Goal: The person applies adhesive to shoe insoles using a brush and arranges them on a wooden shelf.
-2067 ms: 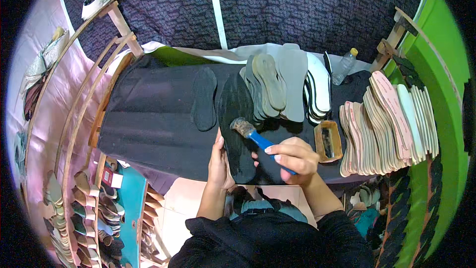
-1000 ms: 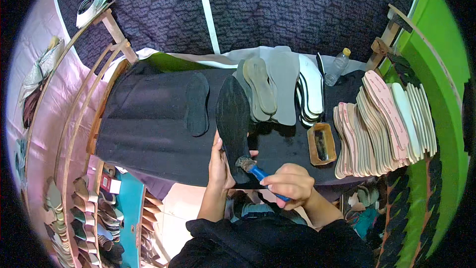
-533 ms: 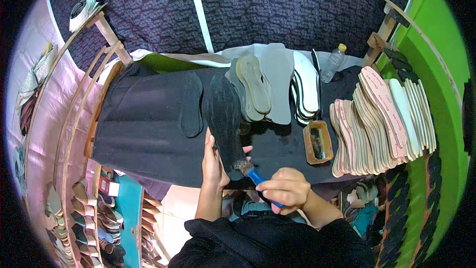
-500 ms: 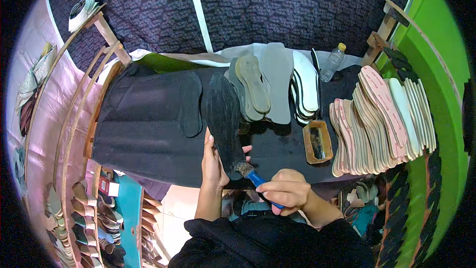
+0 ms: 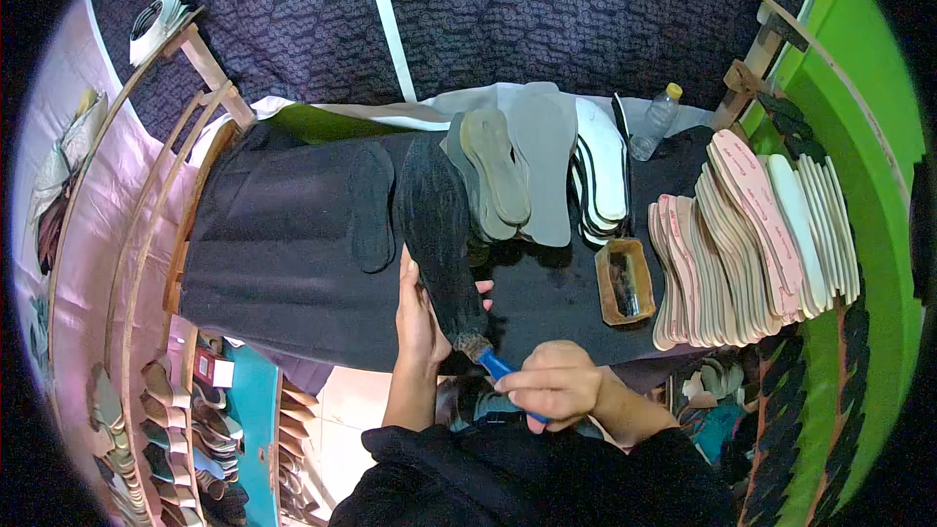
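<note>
Wrapped around the near half of a long black shoe insole [image 5: 436,215], my left hand [image 5: 418,320] has its thumb on the left edge and fingertips showing past the right edge. The insole's surface looks streaked. My right hand [image 5: 554,381] grips a brush [image 5: 496,363] by its blue handle, and the bristles touch the insole's near end. To the left, another black insole [image 5: 371,205] lies flat on the dark cloth. A small open box-like container [image 5: 604,283], brownish and holding something dark and shiny, stands to the right of my hands.
Grey insoles [image 5: 547,156] and a white-topped stack [image 5: 602,161] lie behind. Pink and beige insoles [image 5: 752,215] form rows on the right. A clear bottle [image 5: 654,125] with a yellow cap stands at the back. Wooden racks [image 5: 190,381] flank the dark cloth-covered table [image 5: 283,263].
My right hand has drawn the brush slightly toward me and to the left, down to the insole's near end. The left hand still holds the insole, almost unmoved.
</note>
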A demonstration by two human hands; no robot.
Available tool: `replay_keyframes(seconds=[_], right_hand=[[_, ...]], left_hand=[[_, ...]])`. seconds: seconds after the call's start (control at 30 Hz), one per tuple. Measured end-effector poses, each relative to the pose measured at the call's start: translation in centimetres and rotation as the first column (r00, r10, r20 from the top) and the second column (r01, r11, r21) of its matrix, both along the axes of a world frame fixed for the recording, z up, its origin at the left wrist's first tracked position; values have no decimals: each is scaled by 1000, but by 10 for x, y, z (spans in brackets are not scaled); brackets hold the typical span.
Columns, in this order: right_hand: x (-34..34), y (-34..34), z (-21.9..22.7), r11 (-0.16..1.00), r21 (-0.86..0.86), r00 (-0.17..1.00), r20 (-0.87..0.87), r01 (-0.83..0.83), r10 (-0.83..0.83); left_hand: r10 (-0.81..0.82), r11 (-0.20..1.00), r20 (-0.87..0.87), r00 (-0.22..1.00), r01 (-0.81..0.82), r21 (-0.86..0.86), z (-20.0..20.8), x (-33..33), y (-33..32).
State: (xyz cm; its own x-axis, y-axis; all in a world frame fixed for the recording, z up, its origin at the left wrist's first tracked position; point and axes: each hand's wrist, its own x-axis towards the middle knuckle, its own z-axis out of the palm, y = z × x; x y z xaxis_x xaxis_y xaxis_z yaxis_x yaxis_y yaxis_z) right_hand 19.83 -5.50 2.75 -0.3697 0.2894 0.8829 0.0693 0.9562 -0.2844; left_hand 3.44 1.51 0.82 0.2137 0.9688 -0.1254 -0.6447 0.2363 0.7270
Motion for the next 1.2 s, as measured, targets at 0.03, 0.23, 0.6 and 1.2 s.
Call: replay_keyframes(seconds=[0.03, 0.23, 0.6, 1.2], right_hand=[[2, 5, 3, 1000, 8, 1000, -2, 14, -14], [-8, 12, 2, 991, 75, 994, -27, 106, -105], [15, 14, 11, 998, -48, 999, -38, 37, -39], [-9, 6, 6, 986, 162, 994, 92, 44, -60]], left_hand=[[-1, 1000, 0, 1000, 1, -1, 0, 0, 0], [7, 1000, -44, 999, -6, 19, 8, 5, -2], [-20, 1000, 89, 996, 18, 13, 9, 0, 3], [16, 1000, 71, 997, -15, -10, 1, -12, 3]])
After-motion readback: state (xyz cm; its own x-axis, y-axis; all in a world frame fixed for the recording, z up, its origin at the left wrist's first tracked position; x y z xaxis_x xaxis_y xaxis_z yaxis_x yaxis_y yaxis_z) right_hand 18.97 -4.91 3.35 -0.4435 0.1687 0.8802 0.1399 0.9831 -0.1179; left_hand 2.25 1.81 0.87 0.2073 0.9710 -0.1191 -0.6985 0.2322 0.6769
